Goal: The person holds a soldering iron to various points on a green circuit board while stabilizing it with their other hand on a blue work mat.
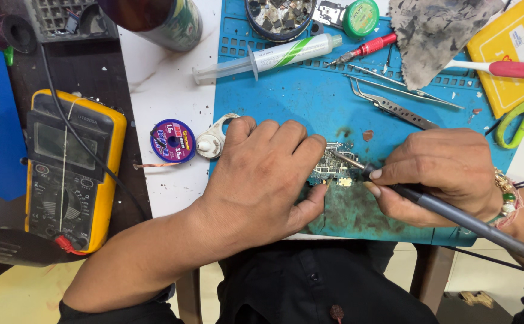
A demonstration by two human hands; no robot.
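Two bare hands work over a scuffed blue silicone mat. Flat and spread, the left hand presses down on a small circuit board, hiding most of it; only a strip of tiny components shows. Curled tight, the right hand pinches a grey soldering iron, its metal tip on the board, its handle cut off at the frame's edge. Steel tweezers and a plastic syringe lie beyond; a yellow multimeter sits well left.
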